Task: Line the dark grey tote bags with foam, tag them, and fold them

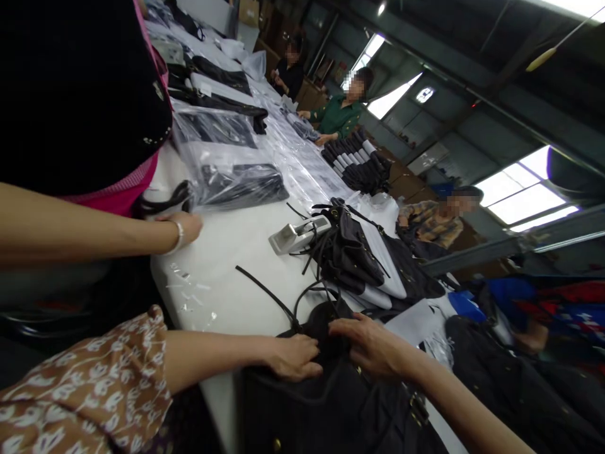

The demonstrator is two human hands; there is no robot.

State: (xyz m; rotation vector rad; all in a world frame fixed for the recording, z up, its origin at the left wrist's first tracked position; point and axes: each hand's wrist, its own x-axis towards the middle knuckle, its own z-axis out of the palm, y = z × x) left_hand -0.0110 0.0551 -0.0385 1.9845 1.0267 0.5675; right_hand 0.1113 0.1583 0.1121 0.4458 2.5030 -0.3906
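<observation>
A black bag [302,410] with straps and gold-coloured fittings lies at the near edge of the white table. My left hand [295,358] rests on the bag's upper part, its fingers curled against the dark fabric; whether they pinch it cannot be made out. On the other side of the bag's opening is my right hand [362,340], with fingers spread over the cloth. Thin black cords [267,291] run from the bag onto the table. Just beyond lie a stack of black bags [354,252] and a grey-white handheld tool [299,234].
A co-worker's hand [189,228] with a bracelet rests on the table [236,252] at left. Plastic-wrapped dark items [241,183] lie behind it. More black garments or bags [510,391] are at right. Several people work farther back.
</observation>
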